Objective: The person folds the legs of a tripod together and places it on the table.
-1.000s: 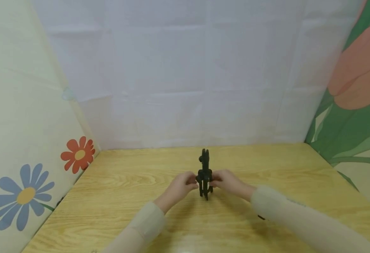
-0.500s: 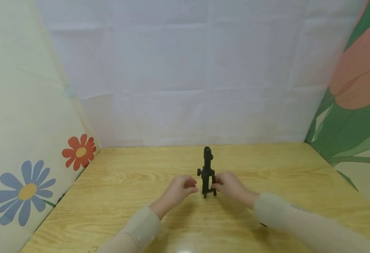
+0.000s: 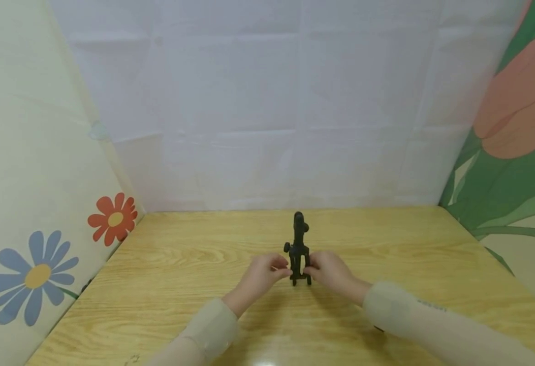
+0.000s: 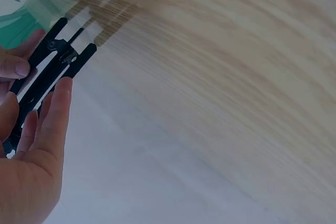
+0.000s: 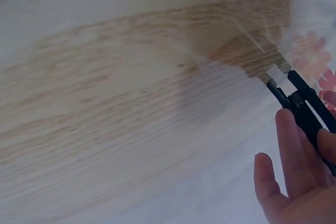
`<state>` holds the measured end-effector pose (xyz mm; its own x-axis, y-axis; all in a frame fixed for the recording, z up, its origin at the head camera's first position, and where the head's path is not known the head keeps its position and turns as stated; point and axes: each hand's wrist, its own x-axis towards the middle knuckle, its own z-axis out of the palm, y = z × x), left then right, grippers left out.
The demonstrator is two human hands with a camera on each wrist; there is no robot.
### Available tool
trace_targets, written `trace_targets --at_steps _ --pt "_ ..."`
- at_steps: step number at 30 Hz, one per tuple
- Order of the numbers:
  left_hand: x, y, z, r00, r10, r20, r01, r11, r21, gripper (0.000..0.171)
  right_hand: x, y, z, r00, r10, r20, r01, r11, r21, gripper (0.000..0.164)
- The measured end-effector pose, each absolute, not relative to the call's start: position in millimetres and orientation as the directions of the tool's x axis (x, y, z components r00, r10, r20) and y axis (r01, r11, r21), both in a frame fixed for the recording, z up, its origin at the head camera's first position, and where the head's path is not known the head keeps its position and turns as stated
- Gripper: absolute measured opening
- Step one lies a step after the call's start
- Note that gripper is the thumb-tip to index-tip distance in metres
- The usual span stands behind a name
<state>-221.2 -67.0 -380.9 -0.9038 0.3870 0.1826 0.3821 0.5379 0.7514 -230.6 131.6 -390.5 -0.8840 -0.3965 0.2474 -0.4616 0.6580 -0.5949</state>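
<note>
A small black tripod (image 3: 298, 249) stands upright near the middle of the wooden table, its legs pointing down and close together. A knob juts out at its left side and another near its top. My right hand (image 3: 333, 272) pinches the right leg between thumb and fingers. On the other side my left hand (image 3: 262, 277) has its thumb and fingertips at the left leg. In the left wrist view, the left hand's fingers (image 4: 55, 124) lie along the tripod (image 4: 47, 72). The right wrist view has the right thumb (image 5: 326, 145) over the tripod's legs (image 5: 304, 111).
The wooden table (image 3: 180, 254) reaches back to a white cloth wall (image 3: 267, 101). Flower-printed panels (image 3: 34, 168) flank it on the left and right. A small dark object (image 3: 379, 329) shows from under the right sleeve.
Since one second ago the tripod has turned about its upright axis, its knob now at the left. The left hand came away from it, then moved right to its left leg. The right hand stayed.
</note>
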Motion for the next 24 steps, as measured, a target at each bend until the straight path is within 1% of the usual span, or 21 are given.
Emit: trace_targets --at_steps 9,15,18,24 --pt "-223 -53 -379 -0.926 0.335 0.173 0.328 0.49 0.808 0.011 -231 132 -391 -0.876 -0.408 0.259 -0.478 0.653 -0.587 0.004" --pt "-223 -47 -380 -0.944 0.272 0.188 0.306 0.504 0.808 0.014 -230 132 -390 -0.883 -0.4 0.243 -0.462 0.654 -0.599 0.004" --pt "-224 -45 -381 -0.945 0.253 0.208 0.313 0.509 0.802 0.016 -230 131 -388 -0.888 -0.397 0.232 -0.451 0.654 -0.608 0.005" --pt "-225 -42 -384 -0.925 0.256 0.279 0.376 0.528 0.761 0.018 -229 134 -386 -0.887 -0.411 0.209 -0.444 0.639 -0.629 0.007"
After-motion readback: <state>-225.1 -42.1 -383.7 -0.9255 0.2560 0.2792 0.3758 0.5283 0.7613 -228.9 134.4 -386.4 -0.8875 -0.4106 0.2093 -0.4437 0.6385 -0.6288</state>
